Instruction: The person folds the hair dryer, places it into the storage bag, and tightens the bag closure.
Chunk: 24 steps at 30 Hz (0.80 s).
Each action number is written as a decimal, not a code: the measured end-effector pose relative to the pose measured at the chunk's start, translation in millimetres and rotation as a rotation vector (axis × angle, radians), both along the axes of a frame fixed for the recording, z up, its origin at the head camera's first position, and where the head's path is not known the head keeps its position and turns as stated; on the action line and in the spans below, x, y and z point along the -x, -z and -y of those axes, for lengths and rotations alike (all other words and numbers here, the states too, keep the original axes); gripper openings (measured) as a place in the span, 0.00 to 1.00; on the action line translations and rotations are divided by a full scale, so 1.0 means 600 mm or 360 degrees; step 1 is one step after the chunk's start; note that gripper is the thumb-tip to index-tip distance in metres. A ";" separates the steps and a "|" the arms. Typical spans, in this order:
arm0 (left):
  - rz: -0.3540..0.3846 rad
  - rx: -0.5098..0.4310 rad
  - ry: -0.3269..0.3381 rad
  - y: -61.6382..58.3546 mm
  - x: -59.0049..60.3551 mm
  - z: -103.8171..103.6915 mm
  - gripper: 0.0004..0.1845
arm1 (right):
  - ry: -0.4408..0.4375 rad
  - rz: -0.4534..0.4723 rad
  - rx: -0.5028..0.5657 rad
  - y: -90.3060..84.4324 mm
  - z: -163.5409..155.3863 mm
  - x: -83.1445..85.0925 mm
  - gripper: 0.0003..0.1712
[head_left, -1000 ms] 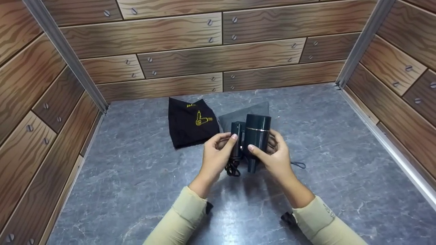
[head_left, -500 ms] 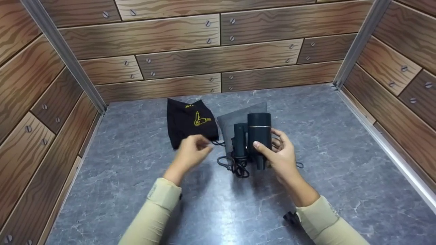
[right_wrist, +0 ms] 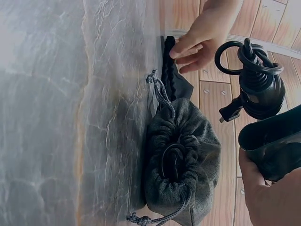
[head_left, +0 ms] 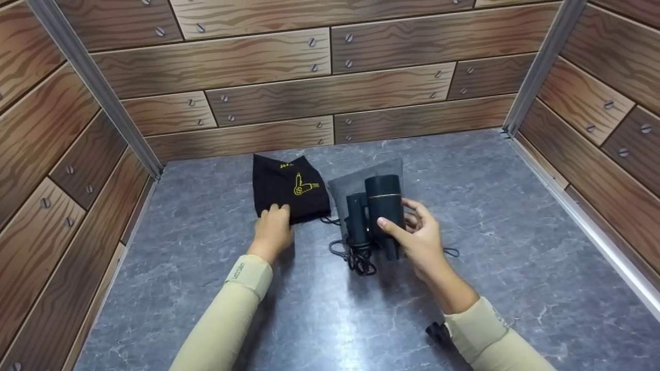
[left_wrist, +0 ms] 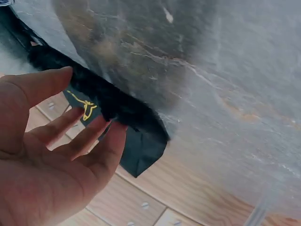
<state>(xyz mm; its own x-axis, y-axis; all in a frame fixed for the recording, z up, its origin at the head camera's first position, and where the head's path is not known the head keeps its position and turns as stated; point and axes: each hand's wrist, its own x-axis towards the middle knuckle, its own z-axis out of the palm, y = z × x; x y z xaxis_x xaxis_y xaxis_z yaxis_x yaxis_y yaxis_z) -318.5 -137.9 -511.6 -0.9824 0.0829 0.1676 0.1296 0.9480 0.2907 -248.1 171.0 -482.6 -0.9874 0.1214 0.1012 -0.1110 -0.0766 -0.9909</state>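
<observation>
My right hand point(head_left: 420, 237) grips a dark green folding hair dryer point(head_left: 385, 206), thumb across its barrel. Its folded handle stands beside the barrel, and a bundled black cord point(head_left: 361, 257) hangs from the handle's end. The right wrist view shows that coiled cord point(right_wrist: 254, 66) and the dryer's open nozzle point(right_wrist: 263, 136) above the table. At the near edge of a black drawstring pouch point(head_left: 289, 185) with a yellow hair dryer print is my left hand point(head_left: 272, 234). In the left wrist view its fingers point(left_wrist: 89, 141) are slightly bent and spread from the thumb, fingertips at the pouch's gathered edge.
Behind and below the dryer lies a grey drawstring pouch point(head_left: 340, 190), bulging in the right wrist view, a dark cord loop inside its mouth. Its drawstring point(head_left: 451, 252) lies on the marbled grey table point(head_left: 196, 309). Wood-patterned walls point(head_left: 392, 82) enclose the back and sides.
My left hand has let go of the hair dryer and moved left to the black pouch's near edge. My right hand still holds the dryer above the grey pouch.
</observation>
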 end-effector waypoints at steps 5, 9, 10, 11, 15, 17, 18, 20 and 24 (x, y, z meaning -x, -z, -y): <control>-0.0074 -0.0095 0.0060 0.065 0.054 0.020 0.16 | -0.0059 0.0004 0.0026 0.004 0.007 0.001 0.36; -0.0033 -0.0243 0.0111 0.055 0.044 0.009 0.09 | -0.0074 0.0048 0.0032 0.011 0.009 0.000 0.35; -0.0005 -0.0302 0.0100 0.039 0.032 0.003 0.09 | -0.0075 0.0058 0.0034 0.013 0.009 0.000 0.35; 0.0009 -0.0365 0.0090 0.023 0.020 -0.003 0.08 | -0.0079 0.0064 0.0031 0.014 0.010 0.001 0.35; -0.0132 -0.0545 0.0056 -0.013 -0.002 -0.017 0.05 | -0.0085 0.0058 0.0033 0.016 0.015 0.003 0.34; -0.0232 -0.0583 0.0048 -0.025 -0.007 -0.021 0.06 | -0.0092 0.0047 0.0026 0.015 0.019 0.005 0.34; -0.0283 -0.0594 0.0049 -0.029 -0.008 -0.023 0.06 | -0.0093 0.0044 0.0025 0.014 0.021 0.006 0.34; -0.0377 -0.0622 0.0060 -0.040 -0.011 -0.025 0.06 | -0.0100 0.0033 0.0015 0.012 0.027 0.007 0.33; -0.0498 -0.0671 0.0097 -0.053 -0.015 -0.029 0.07 | -0.0132 0.0019 0.0008 0.014 0.042 0.008 0.31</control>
